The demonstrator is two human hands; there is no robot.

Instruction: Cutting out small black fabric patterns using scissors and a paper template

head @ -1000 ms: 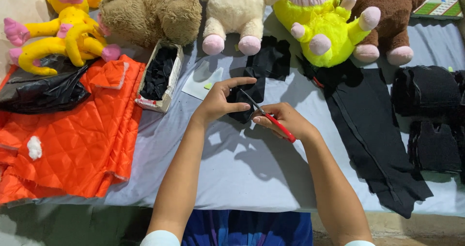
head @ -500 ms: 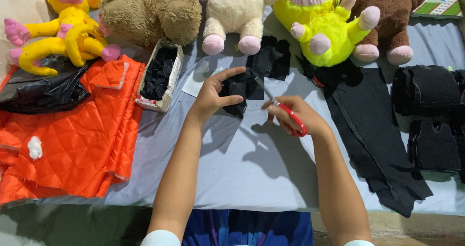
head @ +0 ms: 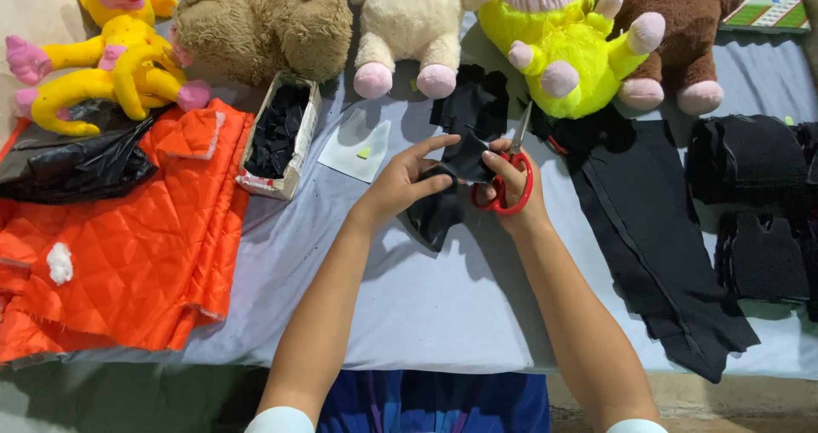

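My left hand (head: 405,179) pinches a small piece of black fabric (head: 443,201) that hangs down onto the grey table cover (head: 426,297). My right hand (head: 511,181) grips red-handled scissors (head: 509,177), blades pointing up and away, right beside the fabric's upper edge. Both hands are close together at the middle of the table.
Plush toys line the far edge: yellow (head: 102,58), tan (head: 264,24), cream (head: 409,24), bright yellow (head: 562,41), brown (head: 682,32). An open box of black scraps (head: 277,135), white paper patterns (head: 358,147), orange quilted cloth (head: 111,237), a black bag (head: 72,164), black fabric strips (head: 656,228) and stacks (head: 750,203) lie around.
Both hands have moved away from me and lifted the black fabric; the scissors swung from lying low and pointing left to pointing upward beside the fabric.
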